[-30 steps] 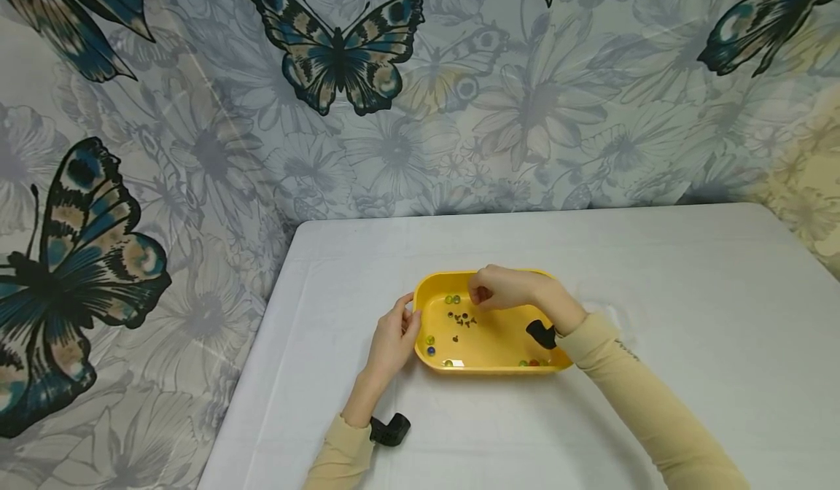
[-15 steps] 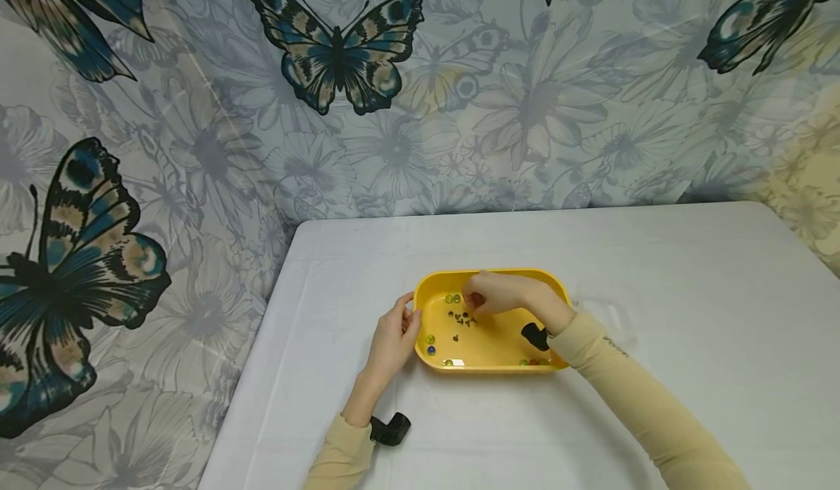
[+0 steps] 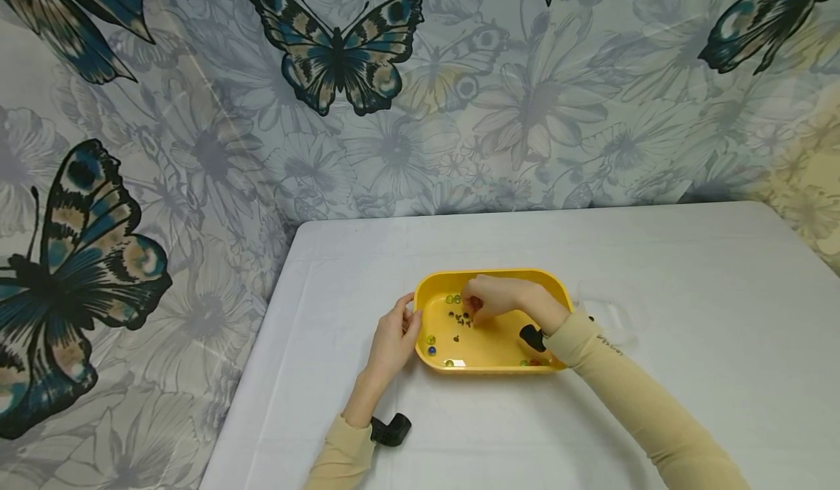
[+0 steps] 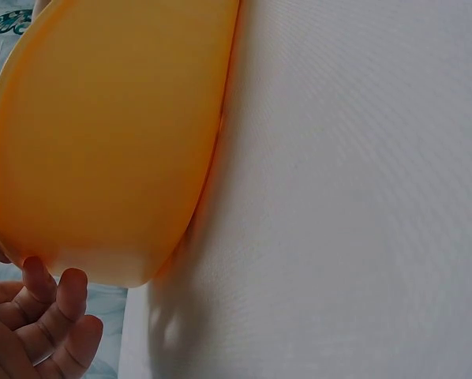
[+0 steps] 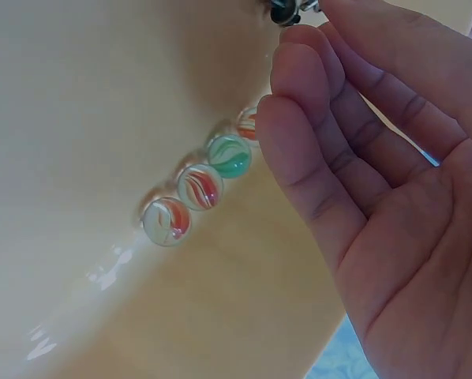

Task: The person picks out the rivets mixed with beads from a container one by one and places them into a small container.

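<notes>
My left hand grips the left end of a yellow tray; in the left wrist view several fingers curl beside its wall. My right hand reaches down inside the tray, fingertips bunched at a scatter of small dark pieces. In the right wrist view a shiny dark, metallic-looking piece shows right at those fingertips; I cannot tell whether they pinch it. Glass marbles with red and green swirls, including a green one, line the tray's edge below this hand.
Yellowish marbles sit at the tray's back left, with a blue marble near the front left corner. A clear plastic container stands right of the tray, partly behind the sleeve. White cloth covers the table.
My right hand has moved slightly left and down to the small dark pieces. A dark spot at the clear container now shows beside the sleeve. My left hand stays on the tray.
</notes>
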Demonstrator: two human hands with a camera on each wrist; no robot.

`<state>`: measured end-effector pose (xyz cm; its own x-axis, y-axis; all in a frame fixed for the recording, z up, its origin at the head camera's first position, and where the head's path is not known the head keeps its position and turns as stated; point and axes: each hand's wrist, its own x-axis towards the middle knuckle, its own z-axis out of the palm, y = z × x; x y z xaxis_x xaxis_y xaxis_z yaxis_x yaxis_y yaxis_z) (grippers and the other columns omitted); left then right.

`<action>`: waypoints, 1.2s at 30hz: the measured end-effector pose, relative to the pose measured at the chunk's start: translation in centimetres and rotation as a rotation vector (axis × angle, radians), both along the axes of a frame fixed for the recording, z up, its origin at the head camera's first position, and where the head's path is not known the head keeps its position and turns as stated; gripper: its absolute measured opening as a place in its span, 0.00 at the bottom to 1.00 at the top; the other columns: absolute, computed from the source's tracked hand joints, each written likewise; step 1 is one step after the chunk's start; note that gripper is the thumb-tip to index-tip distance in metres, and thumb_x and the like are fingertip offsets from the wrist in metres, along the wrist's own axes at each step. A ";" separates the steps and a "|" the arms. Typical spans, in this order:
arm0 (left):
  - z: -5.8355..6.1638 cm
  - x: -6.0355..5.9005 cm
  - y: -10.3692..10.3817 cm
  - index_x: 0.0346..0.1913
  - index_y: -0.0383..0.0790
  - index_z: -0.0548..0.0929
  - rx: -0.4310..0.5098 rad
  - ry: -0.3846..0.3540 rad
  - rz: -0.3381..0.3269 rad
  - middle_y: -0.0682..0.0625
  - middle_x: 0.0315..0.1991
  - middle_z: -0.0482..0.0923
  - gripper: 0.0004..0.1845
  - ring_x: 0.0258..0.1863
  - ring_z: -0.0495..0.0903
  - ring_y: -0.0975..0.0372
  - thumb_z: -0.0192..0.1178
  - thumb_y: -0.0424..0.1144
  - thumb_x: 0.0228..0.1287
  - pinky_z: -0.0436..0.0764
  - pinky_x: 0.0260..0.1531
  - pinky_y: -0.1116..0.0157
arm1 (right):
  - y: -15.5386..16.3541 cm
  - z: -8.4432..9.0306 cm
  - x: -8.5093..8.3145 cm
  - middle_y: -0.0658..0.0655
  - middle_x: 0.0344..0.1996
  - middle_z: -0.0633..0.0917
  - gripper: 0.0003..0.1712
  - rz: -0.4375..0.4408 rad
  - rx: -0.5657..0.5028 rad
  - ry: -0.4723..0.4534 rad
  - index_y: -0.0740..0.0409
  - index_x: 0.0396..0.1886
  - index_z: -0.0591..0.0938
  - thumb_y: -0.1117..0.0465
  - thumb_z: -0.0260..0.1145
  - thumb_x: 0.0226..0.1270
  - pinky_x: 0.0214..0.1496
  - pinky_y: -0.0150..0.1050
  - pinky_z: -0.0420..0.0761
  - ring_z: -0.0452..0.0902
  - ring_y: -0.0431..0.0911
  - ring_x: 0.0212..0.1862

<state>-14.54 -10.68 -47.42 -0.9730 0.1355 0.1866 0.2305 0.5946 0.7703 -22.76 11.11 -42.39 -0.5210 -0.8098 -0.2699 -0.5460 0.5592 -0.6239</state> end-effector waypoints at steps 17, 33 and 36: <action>0.1 0.0 0.0 0.59 0.32 0.71 0.002 0.017 -0.006 0.55 0.24 0.70 0.19 0.21 0.70 0.67 0.51 0.36 0.68 0.72 0.21 0.72 | -0.4 -0.4 0.0 0.49 0.18 0.72 0.07 -0.016 0.055 0.018 0.64 0.23 0.77 0.70 0.70 0.50 0.28 0.29 0.65 0.64 0.37 0.23; 0.2 0.0 0.0 0.59 0.31 0.71 0.010 0.018 -0.012 0.55 0.23 0.70 0.19 0.21 0.69 0.68 0.51 0.36 0.68 0.72 0.21 0.72 | -0.7 -0.9 0.0 0.47 0.17 0.70 0.10 -0.024 0.086 0.033 0.61 0.19 0.75 0.72 0.69 0.47 0.27 0.29 0.63 0.63 0.37 0.22; 0.1 0.0 0.0 0.59 0.31 0.71 0.013 0.018 -0.011 0.55 0.23 0.70 0.20 0.21 0.69 0.68 0.51 0.36 0.68 0.72 0.21 0.72 | -0.8 -1.0 0.0 0.47 0.16 0.69 0.11 -0.020 0.086 0.032 0.61 0.19 0.74 0.73 0.69 0.47 0.26 0.29 0.62 0.62 0.37 0.22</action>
<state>-14.52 -10.71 -47.28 -0.9679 0.1440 0.2059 0.2511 0.5819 0.7735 -22.77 10.26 -43.37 -0.5461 -0.7739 -0.3207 -0.5532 0.6206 -0.5557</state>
